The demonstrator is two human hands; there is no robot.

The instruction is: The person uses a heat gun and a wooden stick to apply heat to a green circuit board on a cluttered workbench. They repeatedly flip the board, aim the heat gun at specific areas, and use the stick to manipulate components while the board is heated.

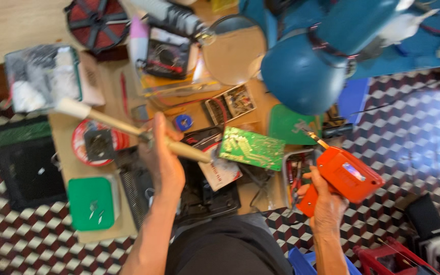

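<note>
Orange soldering gun [346, 175] is gripped in your right hand [324, 203], tip pointing up-left toward the green circuit board [252, 147]. Your left hand [163, 160] clasps a wooden-handled brush [128, 130], lying just left of the board.

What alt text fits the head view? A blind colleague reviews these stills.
Seen from above, a left hand grips a wooden-handled brush and a right hand holds an orange soldering gun, both over a cluttered workbench with a green circuit board between them.
</note>
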